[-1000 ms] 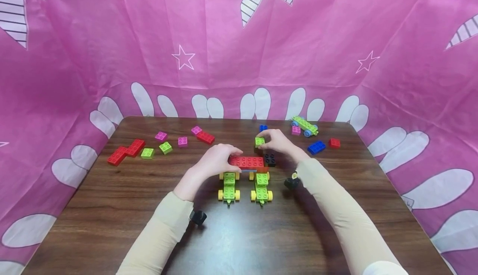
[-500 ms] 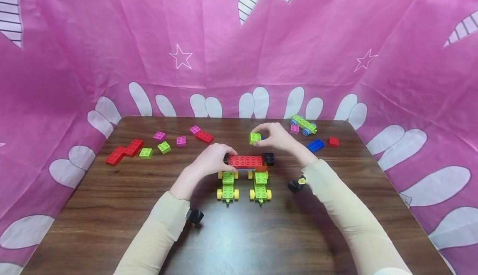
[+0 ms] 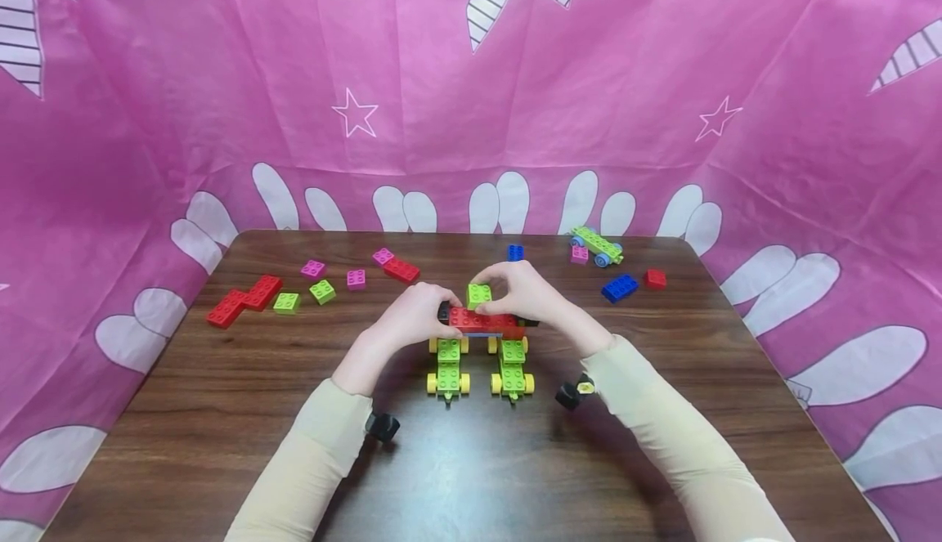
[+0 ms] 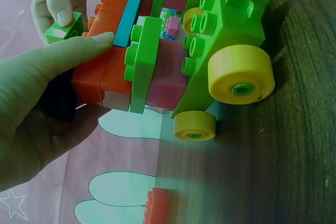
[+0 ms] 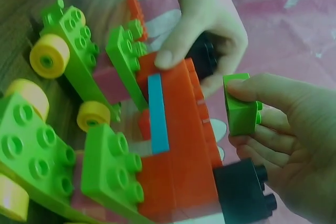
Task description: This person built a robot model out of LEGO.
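Observation:
A toy block structure stands mid-table: red bricks (image 3: 482,321) bridge two green wheeled bases (image 3: 449,377) with yellow wheels (image 4: 241,74). Green and dark pink bricks (image 4: 168,72) support the bridge, and a thin blue piece (image 5: 158,113) shows beneath it. My left hand (image 3: 414,313) grips the bridge's left end, thumb on the front red face, beside a black brick (image 4: 59,98). Another black brick (image 5: 241,190) sits at the right end. Between thumb and fingers, my right hand (image 3: 526,290) pinches a lime green brick (image 3: 478,295) just above the red studs, a gap showing in the right wrist view.
Loose red (image 3: 263,291), lime (image 3: 287,303) and pink bricks (image 3: 356,279) lie back left. Blue bricks (image 3: 621,287), a red brick (image 3: 656,279) and a green base with blue wheels (image 3: 598,245) lie back right. A pink curtain (image 3: 441,76) surrounds the table.
My right hand has brought the lime brick leftward and toward me, from behind the structure to over the red bricks. The left hand keeps its grip on the bridge's left end.

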Demonstrator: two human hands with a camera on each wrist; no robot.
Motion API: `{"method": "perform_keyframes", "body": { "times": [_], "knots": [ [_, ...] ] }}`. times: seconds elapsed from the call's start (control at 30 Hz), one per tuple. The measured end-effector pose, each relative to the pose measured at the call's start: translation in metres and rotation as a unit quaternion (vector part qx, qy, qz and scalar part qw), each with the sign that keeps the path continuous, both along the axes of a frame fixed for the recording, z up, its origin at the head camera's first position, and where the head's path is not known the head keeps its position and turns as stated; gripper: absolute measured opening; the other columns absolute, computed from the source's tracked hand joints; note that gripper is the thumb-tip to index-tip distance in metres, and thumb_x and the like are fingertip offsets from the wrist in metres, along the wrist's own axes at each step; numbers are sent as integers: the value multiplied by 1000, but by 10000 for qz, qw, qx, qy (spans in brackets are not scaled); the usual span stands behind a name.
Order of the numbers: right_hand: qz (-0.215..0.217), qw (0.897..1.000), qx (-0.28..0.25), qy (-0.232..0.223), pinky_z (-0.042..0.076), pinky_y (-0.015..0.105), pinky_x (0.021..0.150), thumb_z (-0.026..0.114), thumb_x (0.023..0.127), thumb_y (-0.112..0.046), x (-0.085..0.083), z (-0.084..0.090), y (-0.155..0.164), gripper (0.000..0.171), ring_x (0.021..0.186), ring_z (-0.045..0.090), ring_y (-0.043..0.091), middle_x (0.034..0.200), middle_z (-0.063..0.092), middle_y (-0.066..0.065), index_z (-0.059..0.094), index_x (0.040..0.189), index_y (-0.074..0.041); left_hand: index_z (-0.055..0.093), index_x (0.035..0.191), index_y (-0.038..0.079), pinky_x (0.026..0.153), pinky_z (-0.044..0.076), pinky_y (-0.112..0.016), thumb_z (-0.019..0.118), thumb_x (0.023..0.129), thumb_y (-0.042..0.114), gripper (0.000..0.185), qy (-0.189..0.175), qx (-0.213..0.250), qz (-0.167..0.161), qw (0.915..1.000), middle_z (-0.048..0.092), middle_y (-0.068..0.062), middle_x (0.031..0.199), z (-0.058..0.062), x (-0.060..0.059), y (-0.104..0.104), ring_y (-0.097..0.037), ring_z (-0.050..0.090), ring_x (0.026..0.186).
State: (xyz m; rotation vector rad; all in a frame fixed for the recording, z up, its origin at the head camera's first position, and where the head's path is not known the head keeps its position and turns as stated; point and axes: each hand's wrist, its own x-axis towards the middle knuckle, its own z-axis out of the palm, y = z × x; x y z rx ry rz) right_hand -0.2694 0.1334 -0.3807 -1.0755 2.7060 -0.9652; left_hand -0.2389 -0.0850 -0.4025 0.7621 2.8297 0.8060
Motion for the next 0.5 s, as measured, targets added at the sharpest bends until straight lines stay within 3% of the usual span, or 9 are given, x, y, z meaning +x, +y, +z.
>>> {"method": "perform_keyframes", "body": {
  "times": [0.23,0.5],
  "knots": [
    [-18,9991,-117,-407,59,35,81,80,80,-20,9,-3,-7,36,99,67,22,110,73,7,72,112,-7,72,107,7,75,55,-29,85,76,26,39,19,65,-57,10000,72,-2,91,0,-1,-1,-13,60,78],
    [8,9993,-100,-365,59,29,76,81,80,-18,13,-8,-9,34,94,67,20,108,74,7,72,111,-6,72,107,6,76,55,-29,85,76,25,39,-90,176,4,9998,71,-2,91,-1,0,-1,-13,60,79]
  ]
}}
